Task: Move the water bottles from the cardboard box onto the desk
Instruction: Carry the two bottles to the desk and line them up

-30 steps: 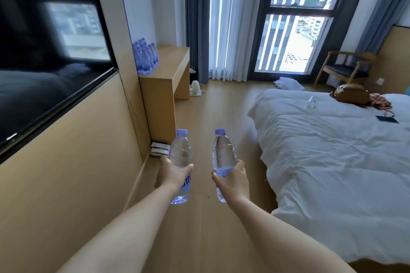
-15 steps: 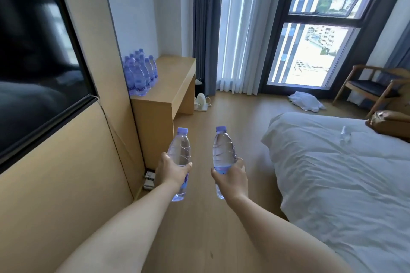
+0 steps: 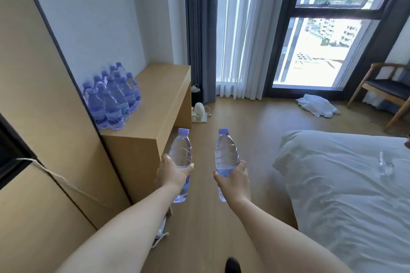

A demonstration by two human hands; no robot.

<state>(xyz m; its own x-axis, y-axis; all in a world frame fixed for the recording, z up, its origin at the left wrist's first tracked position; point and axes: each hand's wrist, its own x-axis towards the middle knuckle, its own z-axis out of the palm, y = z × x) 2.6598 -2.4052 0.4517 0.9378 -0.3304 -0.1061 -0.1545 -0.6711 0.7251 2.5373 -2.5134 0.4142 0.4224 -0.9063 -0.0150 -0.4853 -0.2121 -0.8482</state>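
As the desk is now drawn closer at frame left, one water bottle each is gripped upright by left hand and right hand, fingers wrapped round; placing beside the bottle cluster is judged imminent.

A light wooden table stands against the left wall, near the curtained window. A tight cluster of clear water bottles with purple caps stands upright on its near left corner, against the wall. The wooden floor carries a small white appliance just beyond the table's far end and a crumpled white cloth near the window. A bed with rumpled white bedding fills the right side.
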